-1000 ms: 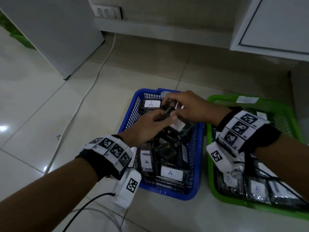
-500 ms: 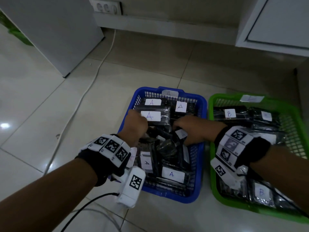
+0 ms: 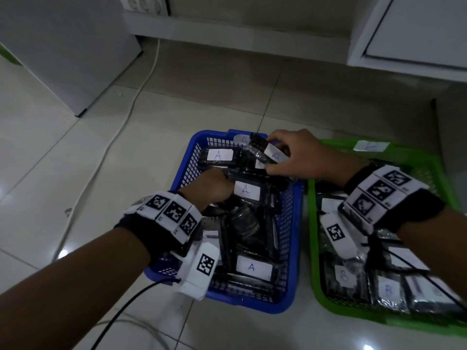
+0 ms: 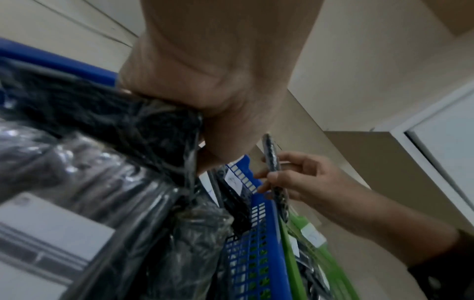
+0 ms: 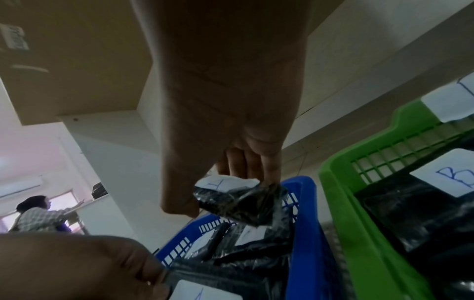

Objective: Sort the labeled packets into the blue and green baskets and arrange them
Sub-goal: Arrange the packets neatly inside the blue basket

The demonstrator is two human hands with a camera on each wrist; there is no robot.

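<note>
Blue basket crammed with packets; green basket touching alongside; bare floor left open.

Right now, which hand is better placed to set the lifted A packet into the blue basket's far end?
Right hand: it already pinches the A packet above the blue basket's far end.
</note>
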